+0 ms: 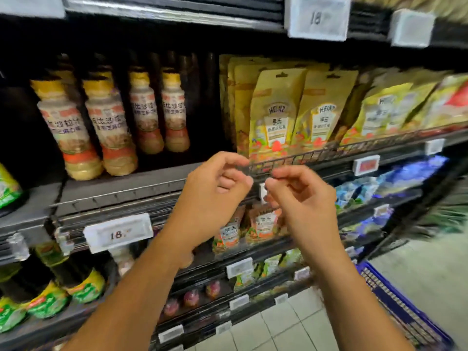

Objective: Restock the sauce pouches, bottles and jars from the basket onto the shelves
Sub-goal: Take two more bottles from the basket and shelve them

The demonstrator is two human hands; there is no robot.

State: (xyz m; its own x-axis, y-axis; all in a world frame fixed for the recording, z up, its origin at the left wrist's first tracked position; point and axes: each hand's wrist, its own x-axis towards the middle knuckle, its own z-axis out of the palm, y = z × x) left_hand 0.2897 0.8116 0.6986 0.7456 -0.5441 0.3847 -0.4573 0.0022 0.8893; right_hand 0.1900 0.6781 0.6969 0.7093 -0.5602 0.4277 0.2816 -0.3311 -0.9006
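Note:
My left hand (217,181) and my right hand (301,198) are raised side by side in front of the middle shelf, just below its wire rail (329,151). The fingers of both hands are curled, with thumb tips near the forefingers, and I see nothing held in either. Yellow Heinz sauce pouches (277,115) stand upright behind the rail, directly above my hands. To their left stand sesame dressing bottles (109,122) with yellow caps. A corner of the blue basket (405,310) shows at the lower right; its contents are not visible.
More pouches (395,107) lean to the right on the same shelf. Small Heinz pouches (263,221) sit one shelf down, behind my hands. Dark bottles with green labels (83,285) stand at lower left. Price tags (117,233) line the shelf edges. Tiled floor (291,330) lies below.

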